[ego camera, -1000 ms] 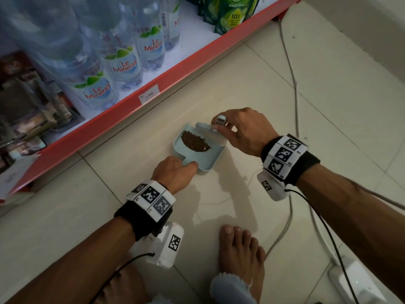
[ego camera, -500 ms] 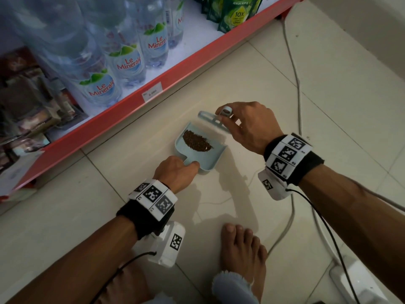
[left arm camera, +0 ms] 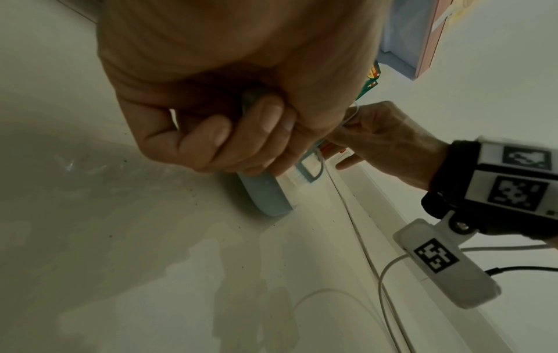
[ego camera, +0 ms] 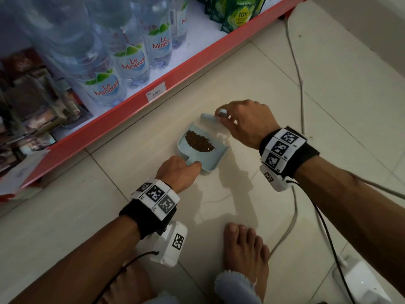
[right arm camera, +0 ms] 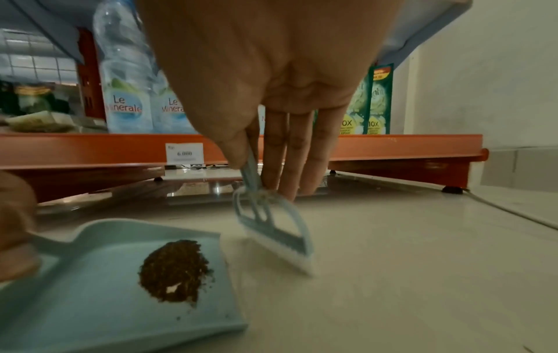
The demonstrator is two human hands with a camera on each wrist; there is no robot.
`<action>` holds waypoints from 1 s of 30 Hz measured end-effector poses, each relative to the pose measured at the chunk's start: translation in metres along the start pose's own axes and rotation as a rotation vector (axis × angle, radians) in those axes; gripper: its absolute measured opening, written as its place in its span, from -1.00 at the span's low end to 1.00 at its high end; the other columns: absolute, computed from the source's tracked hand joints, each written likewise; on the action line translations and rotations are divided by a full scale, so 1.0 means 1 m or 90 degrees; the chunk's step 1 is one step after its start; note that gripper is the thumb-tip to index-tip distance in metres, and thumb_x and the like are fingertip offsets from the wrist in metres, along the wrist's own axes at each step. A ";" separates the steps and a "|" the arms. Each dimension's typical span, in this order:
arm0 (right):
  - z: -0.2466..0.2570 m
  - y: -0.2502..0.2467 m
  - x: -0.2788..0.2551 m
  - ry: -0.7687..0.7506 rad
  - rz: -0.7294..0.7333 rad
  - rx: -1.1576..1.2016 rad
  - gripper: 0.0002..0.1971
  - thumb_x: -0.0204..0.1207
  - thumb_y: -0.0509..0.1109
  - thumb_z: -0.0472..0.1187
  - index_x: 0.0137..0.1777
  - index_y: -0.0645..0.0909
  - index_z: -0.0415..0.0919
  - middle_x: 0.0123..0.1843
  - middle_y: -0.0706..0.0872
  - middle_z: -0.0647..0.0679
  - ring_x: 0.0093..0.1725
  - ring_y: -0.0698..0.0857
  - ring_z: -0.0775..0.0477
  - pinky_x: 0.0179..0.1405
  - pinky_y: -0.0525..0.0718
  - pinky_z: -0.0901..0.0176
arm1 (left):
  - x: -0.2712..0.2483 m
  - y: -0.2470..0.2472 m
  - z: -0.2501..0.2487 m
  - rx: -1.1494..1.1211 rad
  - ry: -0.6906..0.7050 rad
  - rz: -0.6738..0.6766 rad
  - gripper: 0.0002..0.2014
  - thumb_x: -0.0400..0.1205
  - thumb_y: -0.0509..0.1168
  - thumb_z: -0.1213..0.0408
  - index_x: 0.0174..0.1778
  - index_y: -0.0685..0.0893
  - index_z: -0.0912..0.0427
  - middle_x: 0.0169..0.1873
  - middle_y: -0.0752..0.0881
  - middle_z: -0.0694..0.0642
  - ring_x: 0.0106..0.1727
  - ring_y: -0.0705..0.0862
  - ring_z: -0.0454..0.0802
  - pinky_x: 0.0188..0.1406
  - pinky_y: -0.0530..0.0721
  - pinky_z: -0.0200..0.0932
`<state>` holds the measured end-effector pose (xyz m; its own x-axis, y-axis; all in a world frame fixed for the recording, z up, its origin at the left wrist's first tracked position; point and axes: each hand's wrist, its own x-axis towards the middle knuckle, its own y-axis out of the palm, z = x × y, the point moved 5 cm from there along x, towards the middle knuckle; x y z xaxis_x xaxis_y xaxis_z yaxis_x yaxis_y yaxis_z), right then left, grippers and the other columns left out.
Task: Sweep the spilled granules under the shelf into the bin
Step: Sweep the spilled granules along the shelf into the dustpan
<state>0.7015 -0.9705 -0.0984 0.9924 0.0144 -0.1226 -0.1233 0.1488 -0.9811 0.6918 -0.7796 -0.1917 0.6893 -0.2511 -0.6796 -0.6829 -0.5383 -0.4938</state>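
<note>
A pale blue dustpan [ego camera: 215, 157] [right arm camera: 90, 301] lies flat on the floor tiles, with a heap of brown granules [ego camera: 199, 141] [right arm camera: 175, 270] in its middle. My left hand [ego camera: 178, 172] [left arm camera: 229, 133] grips the pan's short handle, fingers curled under it. My right hand [ego camera: 243, 122] [right arm camera: 271, 95] pinches the handle of a small blue hand brush [right arm camera: 276, 229] [ego camera: 209, 117], whose white bristles touch the floor just beyond the pan's open lip. No bin shows in any view.
The red shelf edge [ego camera: 122, 115] runs diagonally just behind the pan, stocked with water bottles [ego camera: 129, 62] and green packets [ego camera: 238, 14]. A white cable [ego camera: 300, 88] trails over the floor at right. A bare foot [ego camera: 245, 255] stands near the pan's handle side.
The right hand has swung the brush from over the pan's lip out past its edge onto the floor. The left hand and the pan have stayed put.
</note>
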 end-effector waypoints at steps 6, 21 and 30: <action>0.009 -0.006 0.003 -0.008 -0.031 0.103 -0.74 0.72 0.17 0.05 0.13 0.68 0.04 -0.06 0.79 0.00 -0.13 0.72 -0.16 -0.21 0.66 0.05 | 0.001 0.000 0.003 -0.002 0.002 0.003 -0.61 0.49 0.27 -0.11 -0.46 0.48 0.14 -0.45 0.59 0.09 -0.32 0.60 0.17 -0.27 0.54 -0.11; 0.005 -0.004 0.010 0.060 -0.001 -0.030 -0.62 0.74 0.05 0.07 0.09 0.67 -0.08 -0.04 0.76 -0.06 -0.15 0.68 -0.28 -0.27 0.55 0.05 | 0.002 0.000 0.008 -0.013 -0.008 0.007 -0.61 0.51 0.27 -0.11 -0.47 0.55 0.14 -0.43 0.65 0.09 -0.30 0.64 0.15 -0.25 0.55 -0.11; 0.029 -0.008 -0.007 0.018 0.044 0.031 -0.66 0.71 0.11 0.13 0.14 0.68 0.06 -0.11 0.80 -0.04 -0.12 0.74 -0.22 -0.12 0.72 -0.08 | -0.008 -0.008 0.012 -0.102 0.060 -0.068 -0.55 0.54 0.30 -0.09 -0.58 0.46 0.08 -0.59 0.53 -0.03 -0.44 0.53 0.05 -0.40 0.40 -0.13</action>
<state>0.6959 -0.9431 -0.0854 0.9809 -0.0016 -0.1947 -0.1906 0.1959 -0.9619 0.6886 -0.7639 -0.1887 0.7806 -0.2556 -0.5704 -0.5627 -0.6848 -0.4631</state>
